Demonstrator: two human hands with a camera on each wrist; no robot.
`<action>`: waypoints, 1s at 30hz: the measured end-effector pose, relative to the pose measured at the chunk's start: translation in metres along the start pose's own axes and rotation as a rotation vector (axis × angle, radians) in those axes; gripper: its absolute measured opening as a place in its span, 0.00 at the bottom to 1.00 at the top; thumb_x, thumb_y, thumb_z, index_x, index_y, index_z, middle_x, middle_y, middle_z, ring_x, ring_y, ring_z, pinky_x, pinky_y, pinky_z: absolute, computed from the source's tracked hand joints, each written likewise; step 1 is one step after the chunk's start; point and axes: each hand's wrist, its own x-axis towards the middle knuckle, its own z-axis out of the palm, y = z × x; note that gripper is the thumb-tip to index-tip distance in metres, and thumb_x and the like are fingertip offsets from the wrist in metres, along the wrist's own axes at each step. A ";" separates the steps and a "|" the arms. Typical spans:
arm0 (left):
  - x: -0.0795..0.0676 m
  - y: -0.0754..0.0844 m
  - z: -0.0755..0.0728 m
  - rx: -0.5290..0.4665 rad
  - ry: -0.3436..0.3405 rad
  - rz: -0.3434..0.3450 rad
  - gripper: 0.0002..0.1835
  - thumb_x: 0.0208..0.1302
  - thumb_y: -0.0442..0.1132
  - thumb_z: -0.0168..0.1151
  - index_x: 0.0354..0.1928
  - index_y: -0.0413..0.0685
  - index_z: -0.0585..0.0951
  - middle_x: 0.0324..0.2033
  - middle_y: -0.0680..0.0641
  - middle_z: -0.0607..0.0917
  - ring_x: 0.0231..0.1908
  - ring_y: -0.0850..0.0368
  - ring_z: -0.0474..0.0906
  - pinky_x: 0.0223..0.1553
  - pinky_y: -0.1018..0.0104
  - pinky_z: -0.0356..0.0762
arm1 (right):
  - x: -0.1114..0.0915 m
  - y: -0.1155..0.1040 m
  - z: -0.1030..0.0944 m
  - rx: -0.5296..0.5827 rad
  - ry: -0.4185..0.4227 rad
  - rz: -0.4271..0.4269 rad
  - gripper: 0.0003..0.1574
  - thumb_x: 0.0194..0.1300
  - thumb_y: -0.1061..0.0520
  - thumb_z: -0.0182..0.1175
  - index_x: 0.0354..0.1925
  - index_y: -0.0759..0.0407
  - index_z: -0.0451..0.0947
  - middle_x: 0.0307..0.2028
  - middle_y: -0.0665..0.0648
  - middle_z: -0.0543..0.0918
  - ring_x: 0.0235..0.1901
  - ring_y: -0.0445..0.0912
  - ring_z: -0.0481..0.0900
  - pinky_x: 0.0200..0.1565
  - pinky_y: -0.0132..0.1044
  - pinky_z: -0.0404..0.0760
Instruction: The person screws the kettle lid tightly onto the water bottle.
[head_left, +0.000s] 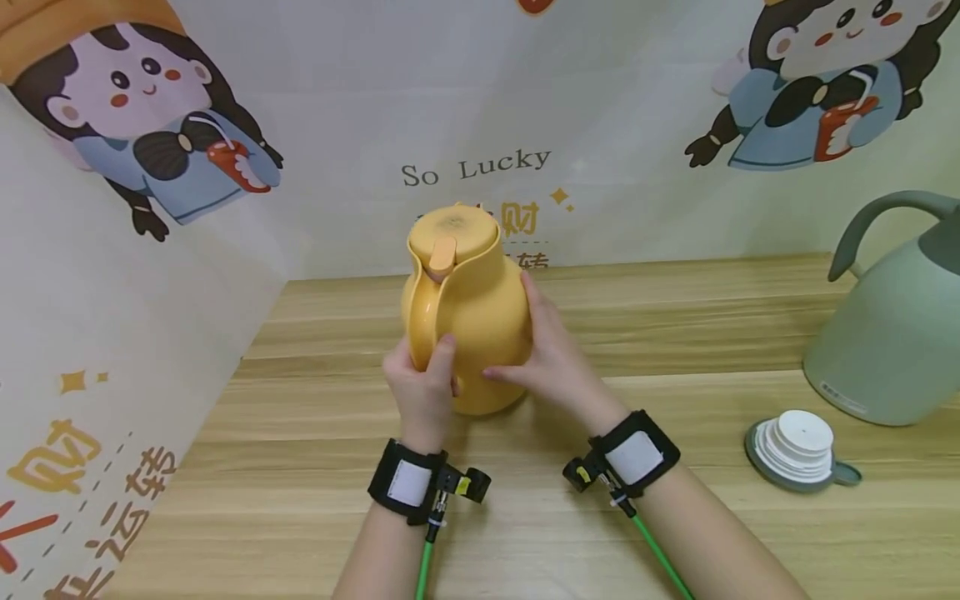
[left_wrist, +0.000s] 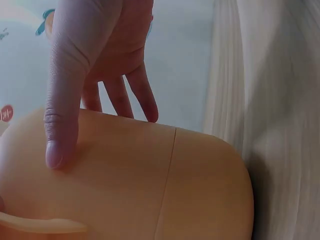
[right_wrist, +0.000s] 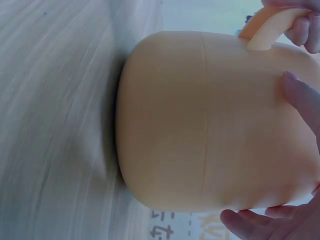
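A yellow thermos jug (head_left: 487, 333) with a round lid and spout lever stands upright on the wooden table, handle toward the person. My left hand (head_left: 422, 387) grips its handle, thumb on top; in the right wrist view the curled fingers of that left hand (right_wrist: 305, 32) show at the handle (right_wrist: 277, 25). On the jug's right side rests my right hand (head_left: 558, 354), its thumb across the front and its fingers spread along the side. The left wrist view shows this right hand (left_wrist: 100, 55) with straight fingers touching the jug's body (left_wrist: 120, 175).
At the right stands a grey-green thermos jug (head_left: 892, 333) with its handle toward the back. Before it lies a grey stopper (head_left: 802, 450) with white stepped rings facing up. A printed backdrop (head_left: 630, 200) rises behind the wooden table (head_left: 285, 500) and along its left.
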 end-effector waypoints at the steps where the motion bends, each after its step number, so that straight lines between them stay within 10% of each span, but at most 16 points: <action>1: 0.002 -0.001 -0.002 0.001 0.003 0.008 0.11 0.54 0.32 0.56 0.18 0.36 0.70 0.05 0.48 0.67 0.03 0.58 0.62 0.03 0.70 0.61 | 0.003 0.000 0.002 -0.004 -0.001 -0.004 0.79 0.38 0.43 0.76 0.69 0.41 0.27 0.68 0.56 0.48 0.65 0.48 0.49 0.62 0.48 0.54; 30: 0.046 -0.018 -0.050 0.053 0.086 0.027 0.12 0.53 0.27 0.53 0.14 0.39 0.69 0.03 0.50 0.66 0.02 0.61 0.60 0.03 0.73 0.58 | 0.063 -0.012 0.052 0.098 -0.114 -0.013 0.79 0.38 0.45 0.76 0.69 0.42 0.27 0.69 0.53 0.44 0.66 0.43 0.43 0.64 0.42 0.48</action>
